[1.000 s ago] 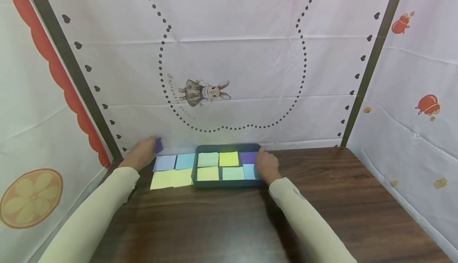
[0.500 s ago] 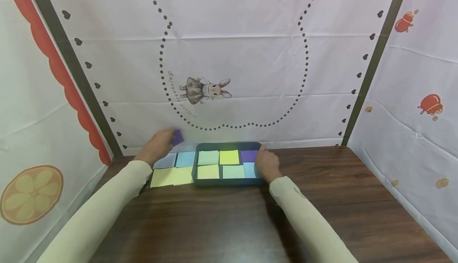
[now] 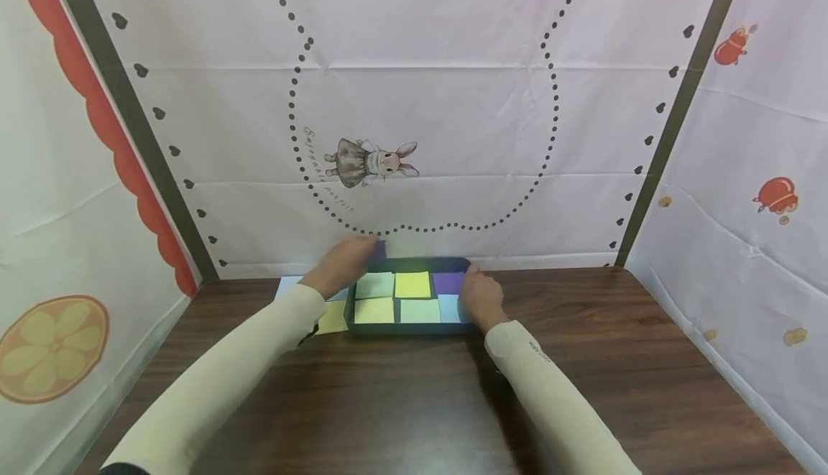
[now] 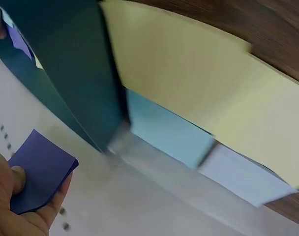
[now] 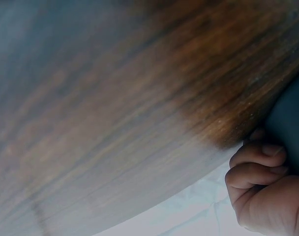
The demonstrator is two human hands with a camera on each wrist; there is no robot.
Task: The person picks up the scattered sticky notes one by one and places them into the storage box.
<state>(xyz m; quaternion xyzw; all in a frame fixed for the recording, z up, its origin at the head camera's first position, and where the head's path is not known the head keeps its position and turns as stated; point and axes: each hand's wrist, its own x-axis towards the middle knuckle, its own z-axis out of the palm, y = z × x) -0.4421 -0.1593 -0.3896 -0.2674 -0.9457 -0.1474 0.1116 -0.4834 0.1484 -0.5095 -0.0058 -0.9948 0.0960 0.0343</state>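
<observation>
In the head view, my left hand [image 3: 343, 263] is above the back left part of a dark tray [image 3: 414, 330]. Between thumb and fingers it pinches a purple sticky note pad [image 4: 44, 169], outside the tray wall. My right hand [image 3: 481, 297] grips the tray's right end; its curled fingers [image 5: 253, 172] press against the dark wall in the right wrist view. Two rows of note pads lie inside the tray: a green pad [image 3: 375, 285], a bright yellow pad [image 3: 412, 285] and a purple pad [image 3: 448, 283] behind, with pale yellow, green and blue ones in front.
Left of the tray lie pale yellow pads [image 4: 179, 59], a light blue pad [image 4: 164, 128] and a lavender pad [image 4: 248, 172] on the dark wooden table [image 3: 401, 396]. A white printed cloth [image 3: 453, 137] hangs right behind the tray.
My left hand has carried the purple sticky note pad rightward, from over the loose pads to the tray's back left corner. The right hand stays on the tray's right end.
</observation>
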